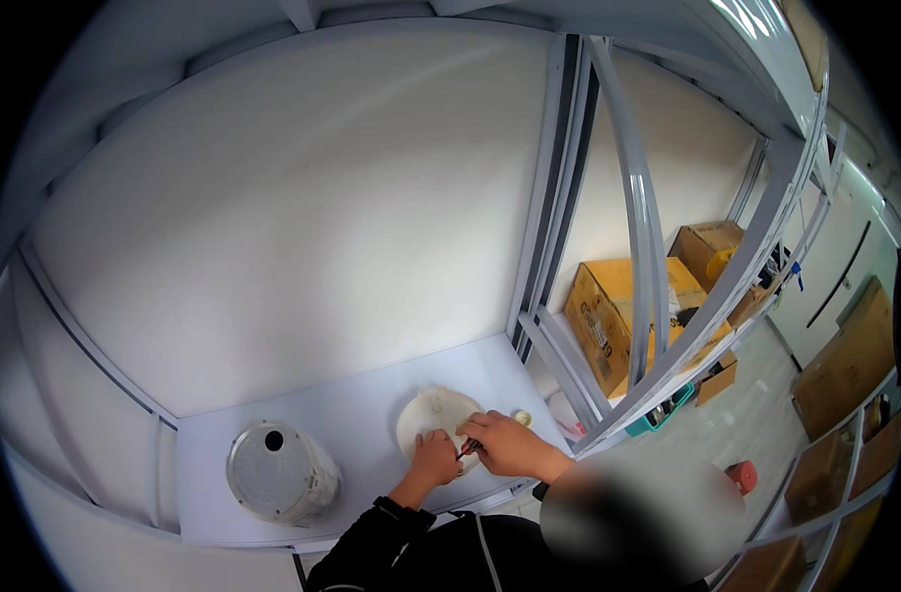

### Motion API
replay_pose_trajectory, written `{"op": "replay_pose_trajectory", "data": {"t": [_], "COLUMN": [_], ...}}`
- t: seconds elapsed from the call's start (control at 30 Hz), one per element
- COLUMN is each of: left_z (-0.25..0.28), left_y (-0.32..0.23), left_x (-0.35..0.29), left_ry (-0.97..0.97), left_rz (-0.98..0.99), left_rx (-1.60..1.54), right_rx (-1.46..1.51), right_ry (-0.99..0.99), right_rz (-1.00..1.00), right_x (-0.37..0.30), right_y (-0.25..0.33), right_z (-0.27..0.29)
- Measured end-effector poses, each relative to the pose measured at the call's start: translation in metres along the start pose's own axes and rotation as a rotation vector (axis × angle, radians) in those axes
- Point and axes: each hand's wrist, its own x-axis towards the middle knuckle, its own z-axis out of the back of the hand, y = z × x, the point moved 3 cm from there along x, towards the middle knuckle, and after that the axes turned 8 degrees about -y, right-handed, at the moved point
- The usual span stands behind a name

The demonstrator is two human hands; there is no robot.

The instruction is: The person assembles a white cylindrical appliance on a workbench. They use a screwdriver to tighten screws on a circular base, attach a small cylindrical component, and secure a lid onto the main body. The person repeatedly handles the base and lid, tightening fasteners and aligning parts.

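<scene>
My left hand (435,457) and my right hand (507,446) are close together over a round off-white container (435,407), seen from above. The fingers of both are closed. Between them is a small red-and-dark object (467,449), mostly hidden by the fingers, so its kind is unclear. My right hand grips it from the right. The left fingertips meet its other end, or something at that end too small to make out. Just right of the container lies a small pale round piece (522,418).
A white lidded bucket (283,474) with a black round hole in its lid stands at the left of the white table (371,390). Pale panels and grey frame posts (544,197) enclose it. Beyond the right posts are cardboard boxes (600,331) and a teal crate (667,409).
</scene>
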Motion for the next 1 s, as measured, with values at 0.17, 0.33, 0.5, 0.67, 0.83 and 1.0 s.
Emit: {"op": "replay_pose_trajectory", "data": {"t": [0.17,0.33,0.5,0.67,0.83,1.0], "left_z": [-0.002,-0.005,-0.004,-0.014,-0.023,-0.008], "left_y": [0.003,0.010,0.016,0.012,0.022,0.010], "left_x": [0.002,0.011,0.009,0.009,0.009,0.010], "left_ry": [0.032,0.054,0.052,0.049,0.030,0.087], "left_rz": [-0.023,-0.015,-0.035,-0.034,-0.046,-0.052], "left_rx": [0.004,0.026,0.000,0.010,-0.033,-0.042], "right_rx": [-0.053,0.170,0.138,-0.062,-0.086,-0.108], "right_ry": [0.026,-0.036,-0.047,-0.015,-0.084,0.028], "right_rz": [-0.177,-0.057,-0.177,-0.237,-0.155,-0.271], "right_x": [0.006,0.011,0.015,0.008,0.011,0.011], "right_y": [0.011,0.003,0.006,-0.009,0.019,0.009], "right_z": [0.009,0.000,-0.005,-0.017,-0.004,-0.009]}}
